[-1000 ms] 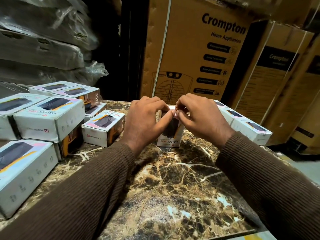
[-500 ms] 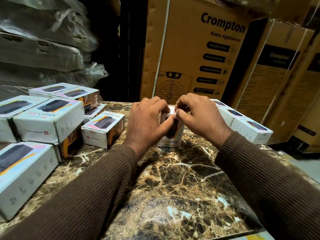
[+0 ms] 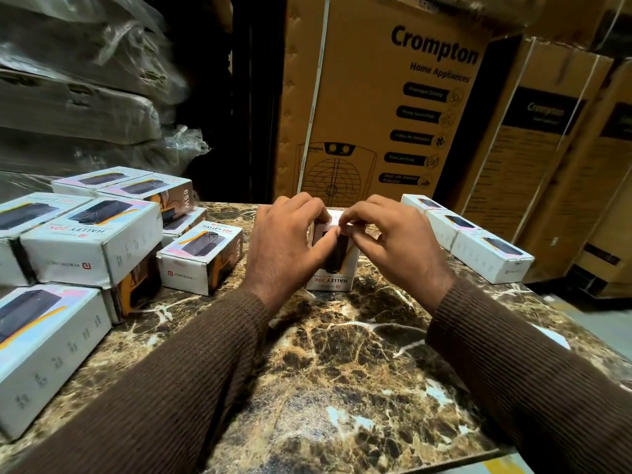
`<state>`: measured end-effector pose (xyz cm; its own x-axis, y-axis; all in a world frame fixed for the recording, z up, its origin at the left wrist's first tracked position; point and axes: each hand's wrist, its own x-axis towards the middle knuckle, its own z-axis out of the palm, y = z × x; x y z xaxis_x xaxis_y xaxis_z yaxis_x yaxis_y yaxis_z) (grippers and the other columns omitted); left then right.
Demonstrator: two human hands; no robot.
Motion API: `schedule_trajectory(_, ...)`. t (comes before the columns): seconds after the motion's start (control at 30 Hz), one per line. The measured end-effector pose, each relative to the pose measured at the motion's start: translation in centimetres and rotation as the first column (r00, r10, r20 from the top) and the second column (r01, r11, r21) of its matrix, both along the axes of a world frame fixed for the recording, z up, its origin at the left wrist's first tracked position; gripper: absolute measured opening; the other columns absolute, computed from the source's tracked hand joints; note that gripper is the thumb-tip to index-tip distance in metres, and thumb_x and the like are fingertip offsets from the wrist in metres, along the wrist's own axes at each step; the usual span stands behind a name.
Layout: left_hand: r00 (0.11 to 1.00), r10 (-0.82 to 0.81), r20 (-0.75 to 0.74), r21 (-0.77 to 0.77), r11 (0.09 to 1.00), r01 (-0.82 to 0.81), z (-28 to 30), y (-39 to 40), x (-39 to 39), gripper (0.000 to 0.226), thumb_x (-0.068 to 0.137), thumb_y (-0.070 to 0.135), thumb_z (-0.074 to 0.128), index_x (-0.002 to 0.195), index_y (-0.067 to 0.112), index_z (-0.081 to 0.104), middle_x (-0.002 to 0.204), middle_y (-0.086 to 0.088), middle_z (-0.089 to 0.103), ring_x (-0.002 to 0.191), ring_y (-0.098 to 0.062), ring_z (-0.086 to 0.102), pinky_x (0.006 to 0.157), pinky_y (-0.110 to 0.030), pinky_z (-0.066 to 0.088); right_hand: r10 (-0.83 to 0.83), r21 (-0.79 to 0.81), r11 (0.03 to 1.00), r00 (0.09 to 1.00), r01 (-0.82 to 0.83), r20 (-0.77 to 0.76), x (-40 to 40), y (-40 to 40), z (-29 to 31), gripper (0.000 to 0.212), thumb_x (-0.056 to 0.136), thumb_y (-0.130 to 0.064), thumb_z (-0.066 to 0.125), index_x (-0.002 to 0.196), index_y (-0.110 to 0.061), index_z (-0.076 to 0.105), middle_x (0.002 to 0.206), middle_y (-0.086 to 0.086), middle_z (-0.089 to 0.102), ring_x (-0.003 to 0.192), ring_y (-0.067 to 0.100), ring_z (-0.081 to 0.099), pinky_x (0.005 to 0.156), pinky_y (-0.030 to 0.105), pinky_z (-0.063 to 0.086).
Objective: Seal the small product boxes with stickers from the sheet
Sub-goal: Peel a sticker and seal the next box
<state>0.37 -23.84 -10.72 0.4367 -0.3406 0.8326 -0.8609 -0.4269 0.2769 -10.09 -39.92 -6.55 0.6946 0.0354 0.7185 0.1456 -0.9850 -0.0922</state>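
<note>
Box [image 3: 333, 265] to be sealed stands on end on the marble tabletop [image 3: 342, 371], near its far edge and between the two hands. Standing it upright appears to bring the closing flap to the top, within reach of both thumbs, while the stone beneath takes the downward push.

Left hand [image 3: 284, 244]: fingers curled over the top far edge of the box, thumb laid across its near upper face. This grip seems meant to steady the box and hold the flap down.

Right hand [image 3: 393, 241]: fingers curled, thumb and forefinger pinched together at the top near edge, just beside the left thumb tip. A pale scrap shows at the pinch; whether it is a sticker cannot be told, since the fingers cover it. Judged from the task, a sticker is being pressed across the flap seam. No sticker sheet can be made out.

Appearance of the box: white card with a dark picture of the product and an orange streak on the near face, and "HALLEY 20K" printed upside down along its bottom edge.

Stacked boxes [image 3: 92, 248] of the same kind lie flat to the left, and a row of boxes [image 3: 492, 251] lies to the right, well apart from the working spot. Which group is finished cannot be told.
</note>
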Motion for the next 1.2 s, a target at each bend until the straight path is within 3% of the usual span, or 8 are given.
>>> schedule_trajectory(0.1, 1.0, -0.004, -0.001, -0.002, 1.0, 0.004, 0.0, 0.1, 0.0, 0.02, 0.098, 0.048, 0.062, 0.098, 0.028, 0.063, 0.094, 0.015, 0.057, 0.089, -0.009, 0.049, 0.086, -0.032, 0.036, 0.009, 0.05, 0.999, 1.0, -0.01, 0.026, 0.4, -0.2, -0.3, 0.018, 0.097, -0.029, 0.068, 0.111, -0.022, 0.077, 0.098, -0.009, 0.068, 0.092, 0.012, 0.065, 0.075, 0.042, 0.06)
schedule_trajectory(0.27, 1.0, -0.002, 0.004, -0.008, 1.0, 0.002, 0.0, 0.1, 0.0, 0.022, 0.099, 0.05, 0.063, 0.098, 0.028, 0.063, 0.095, 0.016, 0.057, 0.089, -0.009, 0.05, 0.085, -0.033, 0.037, 0.018, 0.062, 0.998, 0.999, -0.021, 0.05, 0.3, -0.3, -0.5, 0.032, 0.099, -0.033, 0.067, 0.129, -0.024, 0.072, 0.102, -0.009, 0.069, 0.094, 0.01, 0.066, 0.075, 0.041, 0.061)
schedule_trajectory(0.53, 1.0, -0.029, -0.007, 0.003, 1.0, 0.029, 0.0, 0.2, 0.0, 0.019, 0.099, 0.046, 0.063, 0.099, 0.027, 0.063, 0.095, 0.014, 0.058, 0.089, -0.01, 0.051, 0.086, -0.035, 0.04, -0.002, 0.05, 0.999, 0.998, -0.001, 0.069, 0.5, -0.1, -1.0, 0.013, 0.097, -0.03, 0.067, 0.104, -0.022, 0.075, 0.096, -0.01, 0.065, 0.09, 0.011, 0.061, 0.072, 0.042, 0.058)
schedule_trajectory(0.83, 1.0, -0.003, 0.0, 0.016, 1.0, 0.003, 0.0, 0.3, -0.3, 0.018, 0.1, 0.044, 0.062, 0.098, 0.027, 0.061, 0.095, 0.013, 0.056, 0.09, -0.011, 0.05, 0.086, -0.034, 0.037, 0.009, 0.071, 0.997, 0.999, -0.012, 0.052, 0.5, 0.0, -1.0, 0.022, 0.096, -0.032, 0.063, 0.107, -0.02, 0.077, 0.097, -0.007, 0.066, 0.091, 0.013, 0.061, 0.074, 0.043, 0.058)
schedule_trajectory(1.13, 1.0, -0.016, 0.0, 0.009, 1.0, 0.016, -0.2, 0.4, -0.4, 0.021, 0.102, 0.048, 0.062, 0.1, 0.027, 0.06, 0.097, 0.013, 0.056, 0.093, -0.011, 0.051, 0.087, -0.034, 0.039, 0.007, 0.08, 0.997, 0.996, -0.014, 0.084, 0.4, 0.1, -1.1, 0.021, 0.101, -0.033, 0.065, 0.118, -0.023, 0.073, 0.1, -0.009, 0.069, 0.093, 0.01, 0.064, 0.077, 0.04, 0.059)
schedule_trajectory(1.2, 0.999, -0.032, -0.01, 0.009, 0.999, 0.032, -0.3, 0.5, -0.3, 0.02, 0.102, 0.046, 0.062, 0.1, 0.027, 0.061, 0.098, 0.013, 0.057, 0.094, -0.012, 0.052, 0.088, -0.036, 0.041, -0.012, 0.061, 0.998, 0.996, 0.007, 0.085, 0.6, 0.3, -1.2, 0.016, 0.1, -0.031, 0.066, 0.112, -0.023, 0.073, 0.099, -0.009, 0.067, 0.093, 0.011, 0.062, 0.076, 0.041, 0.059)
